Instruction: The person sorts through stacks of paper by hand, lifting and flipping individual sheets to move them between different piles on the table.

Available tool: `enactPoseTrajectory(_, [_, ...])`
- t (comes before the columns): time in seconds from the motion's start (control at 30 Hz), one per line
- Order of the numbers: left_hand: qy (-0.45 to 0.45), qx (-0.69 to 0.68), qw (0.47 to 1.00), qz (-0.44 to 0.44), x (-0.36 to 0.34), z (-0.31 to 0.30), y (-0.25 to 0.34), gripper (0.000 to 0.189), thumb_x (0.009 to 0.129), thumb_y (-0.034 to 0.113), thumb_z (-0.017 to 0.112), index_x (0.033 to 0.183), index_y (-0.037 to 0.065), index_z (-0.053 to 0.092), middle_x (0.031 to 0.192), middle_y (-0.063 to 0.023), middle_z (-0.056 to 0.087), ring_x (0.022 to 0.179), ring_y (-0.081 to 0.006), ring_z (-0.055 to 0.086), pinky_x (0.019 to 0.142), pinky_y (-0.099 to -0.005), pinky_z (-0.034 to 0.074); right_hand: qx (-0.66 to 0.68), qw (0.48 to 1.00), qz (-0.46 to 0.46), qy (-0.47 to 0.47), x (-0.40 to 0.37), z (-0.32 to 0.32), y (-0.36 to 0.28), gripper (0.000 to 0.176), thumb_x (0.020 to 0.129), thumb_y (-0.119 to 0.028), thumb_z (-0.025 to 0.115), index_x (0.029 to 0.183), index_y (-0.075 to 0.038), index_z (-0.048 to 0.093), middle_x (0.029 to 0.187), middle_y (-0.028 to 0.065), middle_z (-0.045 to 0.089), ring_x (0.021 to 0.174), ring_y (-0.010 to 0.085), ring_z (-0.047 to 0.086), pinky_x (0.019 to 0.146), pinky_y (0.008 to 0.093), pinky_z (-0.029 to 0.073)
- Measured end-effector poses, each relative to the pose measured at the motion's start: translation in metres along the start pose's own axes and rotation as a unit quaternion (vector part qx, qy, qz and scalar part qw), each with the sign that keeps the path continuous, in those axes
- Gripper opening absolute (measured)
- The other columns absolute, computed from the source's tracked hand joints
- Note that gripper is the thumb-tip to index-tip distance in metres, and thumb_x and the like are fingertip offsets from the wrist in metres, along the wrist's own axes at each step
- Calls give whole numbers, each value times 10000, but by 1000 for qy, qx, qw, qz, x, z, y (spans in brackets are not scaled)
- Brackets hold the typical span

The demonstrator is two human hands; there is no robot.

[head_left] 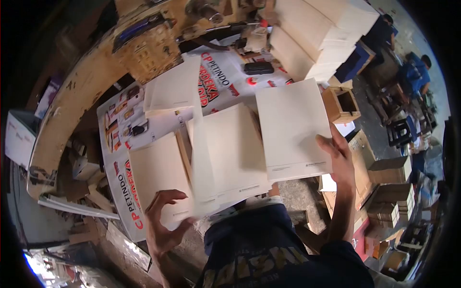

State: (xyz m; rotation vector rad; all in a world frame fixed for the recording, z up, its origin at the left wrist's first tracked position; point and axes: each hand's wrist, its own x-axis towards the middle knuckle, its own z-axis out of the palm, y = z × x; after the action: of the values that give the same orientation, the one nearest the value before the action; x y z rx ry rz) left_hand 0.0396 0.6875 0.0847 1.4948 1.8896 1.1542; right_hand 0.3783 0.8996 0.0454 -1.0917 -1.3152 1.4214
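Note:
My right hand (336, 154) grips a stack of cream paper sheets (293, 127) at its lower right edge, thumb on top. Beside it lies a middle stack (235, 149), and a lower left stack (156, 168) rests to its left. My left hand (165, 218) is at the near edge of that left stack, thumb and fingers apart, with nothing visible between them. A blurred upright sheet (201, 158) shows between the left and middle stacks. Farther back lies another small pile of sheets (168, 91).
Tall paper stacks (312, 43) stand at the back right, near a wooden box (340, 104). A black case (259, 68) lies on the printed banner (139, 120). Cardboard boxes (389, 206) are at the right. Two people (417, 74) are farther off.

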Motion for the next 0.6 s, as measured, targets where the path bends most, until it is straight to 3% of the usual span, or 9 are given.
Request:
enactPoseTrajectory(0.07, [-30,103,994,7,-4,-10,-4,426,667,214,859,992,43,643,985,-107,647,934,-290,624,842,-399,499,-79,997,-9,-16,-6,19,7,517,914,-18,570,1412,-1,431,1164,59,624,1040,105,554,950,256,420])
enactPoseTrajectory(0.13, [-71,217,973,19,-11,-8,-22,516,583,235,894,993,52,640,1036,-90,632,966,-317,601,840,-444,498,-43,995,-30,-85,-9,52,5,488,938,-16,548,1408,1,418,1239,75,589,1075,105,548,970,267,414])
enactPoseTrajectory(0.23, [-101,178,978,-30,-15,-10,-50,460,622,202,881,982,45,641,1073,-90,620,970,-282,609,811,-419,513,-12,990,-26,-134,-17,81,15,464,967,-56,552,1408,1,417,1304,83,549,1132,123,535,1002,273,399])
enactPoseTrajectory(0.33, [-58,124,990,-39,-24,-20,-53,295,716,101,825,944,20,658,943,-106,669,867,-263,667,759,-365,538,-99,995,20,-23,-23,96,36,421,987,-100,548,1374,28,440,1276,116,559,1111,149,539,980,273,411])
enactPoseTrajectory(0.4, [24,67,994,-80,-28,-20,-53,183,771,68,789,877,-22,672,791,-117,705,729,-256,710,697,-331,564,-66,996,26,-45,-23,112,21,411,981,-99,556,1355,36,452,1259,118,567,1097,148,541,969,273,417])
enactPoseTrajectory(0.43, [35,69,993,-87,-31,-19,-54,183,771,68,789,877,-22,672,791,-117,705,729,-256,710,697,-331,564,-36,998,33,-51,-23,118,15,401,975,-99,563,1336,43,464,1242,120,575,1083,147,543,959,272,423])
enactPoseTrajectory(0.47, [73,27,991,-110,-33,-19,-57,187,768,75,798,867,-31,680,804,-122,712,710,-237,711,660,-320,565,-120,984,-53,-120,-21,116,18,404,957,-100,588,1317,46,476,1199,123,596,1063,149,549,948,277,432])
enactPoseTrajectory(0.57, [151,-43,976,-149,-41,-23,-62,205,742,80,826,851,-45,706,788,-126,722,652,-173,699,578,-279,549,-189,957,-112,-188,-21,114,12,416,942,-104,611,1310,42,483,1161,112,614,1057,142,555,941,283,436])
enactPoseTrajectory(0.6, [182,-53,967,-171,-45,-26,-61,202,738,79,829,848,-44,712,762,-120,717,658,-152,693,582,-266,543,-121,973,-81,-177,-22,117,13,449,932,-71,612,1341,41,464,1153,106,626,1060,134,565,939,286,443])
